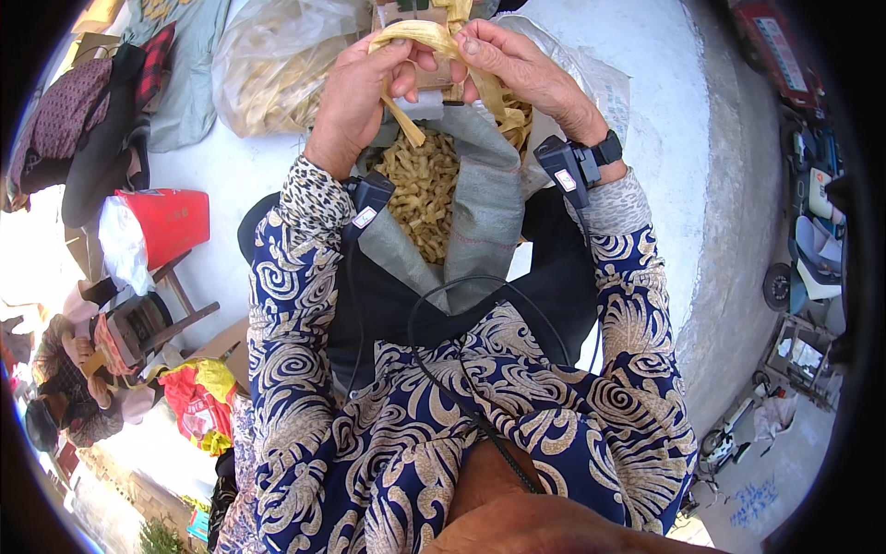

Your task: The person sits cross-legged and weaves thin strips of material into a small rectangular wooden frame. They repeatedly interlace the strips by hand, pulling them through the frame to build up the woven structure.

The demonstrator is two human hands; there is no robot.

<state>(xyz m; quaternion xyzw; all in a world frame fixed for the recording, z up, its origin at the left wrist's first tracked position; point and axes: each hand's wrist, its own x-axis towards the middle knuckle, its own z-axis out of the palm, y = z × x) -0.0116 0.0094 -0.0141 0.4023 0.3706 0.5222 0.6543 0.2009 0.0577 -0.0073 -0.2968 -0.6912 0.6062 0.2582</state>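
Note:
My left hand (356,93) pinches one stretch of a flat, yellowish dried strip (419,31), which looks like corn husk. The other stretch is gripped between the thumb and fingers of my right hand (529,69). Between the hands the strip arches upward, and a narrow tail of it hangs below my left fingers. Under them, between my knees, a grey woven sack (484,201) stands with its mouth spread. Many small knotted, yellow-brown pieces (419,201) fill it. More loose strips (516,121) lie just right of the sack, partly hidden by my right hand.
A clear plastic bag (277,83) of similar strips lies at the upper left. A red bag (169,225) rests near a wooden stool (183,311). Other people (76,388) sit to the left. Parked vehicles (817,228) line the right side. Black cables (415,311) cross my lap.

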